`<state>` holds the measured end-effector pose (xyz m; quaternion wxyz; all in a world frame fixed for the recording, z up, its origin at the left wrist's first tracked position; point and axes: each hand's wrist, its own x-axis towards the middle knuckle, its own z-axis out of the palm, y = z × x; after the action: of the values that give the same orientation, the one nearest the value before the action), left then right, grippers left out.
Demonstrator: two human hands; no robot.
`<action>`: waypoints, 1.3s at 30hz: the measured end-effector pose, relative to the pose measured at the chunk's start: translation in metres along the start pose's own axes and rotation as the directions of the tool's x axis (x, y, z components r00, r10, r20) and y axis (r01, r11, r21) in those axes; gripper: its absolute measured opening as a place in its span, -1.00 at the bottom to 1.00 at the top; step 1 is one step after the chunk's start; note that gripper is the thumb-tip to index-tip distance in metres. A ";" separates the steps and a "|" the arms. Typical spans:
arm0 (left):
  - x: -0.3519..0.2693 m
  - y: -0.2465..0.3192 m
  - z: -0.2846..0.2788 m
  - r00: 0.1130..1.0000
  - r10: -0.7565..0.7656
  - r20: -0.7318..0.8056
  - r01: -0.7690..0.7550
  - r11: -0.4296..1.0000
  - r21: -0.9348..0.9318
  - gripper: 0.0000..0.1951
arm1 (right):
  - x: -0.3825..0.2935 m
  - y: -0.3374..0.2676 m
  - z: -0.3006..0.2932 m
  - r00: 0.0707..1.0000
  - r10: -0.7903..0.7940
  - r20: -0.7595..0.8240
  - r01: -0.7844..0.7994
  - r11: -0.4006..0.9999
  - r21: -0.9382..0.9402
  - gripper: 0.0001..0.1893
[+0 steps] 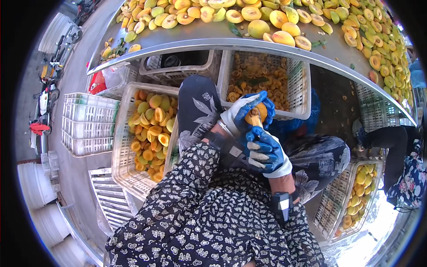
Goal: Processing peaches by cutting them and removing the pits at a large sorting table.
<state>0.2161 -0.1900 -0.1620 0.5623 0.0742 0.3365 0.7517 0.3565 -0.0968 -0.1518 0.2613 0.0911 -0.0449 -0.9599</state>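
Note:
In front of my lap, my left hand [245,108], in a white glove with a blue coated palm, cups a yellow peach [262,111]. My right hand [267,153], gloved the same way, grips a short tool [256,120] whose pale upper part meets the fruit. Its working end is partly hidden against the flesh, so its exact kind is unclear. Just beyond my hands, a white plastic crate [303,88] holds brown-orange fruit scraps [260,71]. Left of my knee, another crate [121,147] contains halved yellow peaches [151,133].
A metal table [200,35] heaped with peach halves [251,13] spans the front. Stacked crates [90,123] stand at left. A crate of peaches [333,200] sits at right, near another person's leg [387,138]. Bikes [50,90] line the far left.

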 end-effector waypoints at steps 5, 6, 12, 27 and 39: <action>0.024 -0.007 -0.003 0.989 -0.013 -0.148 -0.026 0.965 -0.262 -0.59 | 0.017 -0.010 -0.029 0.970 -0.111 0.216 0.068 0.978 0.198 -0.57; 0.027 -0.008 -0.009 0.989 -0.035 -0.140 -0.011 0.949 -0.316 -0.59 | 0.019 -0.011 -0.027 0.972 -0.096 0.214 0.046 0.973 0.228 -0.64; 0.054 -0.040 -0.081 0.936 0.066 -0.346 -0.198 0.910 -0.364 -0.65 | 0.024 -0.021 -0.031 0.970 -0.112 0.216 0.048 0.958 0.283 -0.60; -0.034 0.064 0.014 0.804 0.473 -0.360 -0.550 0.823 -0.146 -0.57 | 0.016 -0.110 -0.039 0.491 -0.800 -0.344 -0.838 -0.325 -0.439 -0.63; -0.214 0.133 -0.058 0.008 0.747 -0.665 0.399 0.607 0.687 -0.74 | 0.000 -0.114 -0.035 0.375 -0.868 -0.326 -0.855 -0.187 -0.484 -0.61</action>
<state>0.1582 -0.4253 -0.0705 -0.0529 -0.1890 0.8821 0.4282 0.3068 0.0002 -0.2011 0.1649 0.3637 0.8728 -0.2806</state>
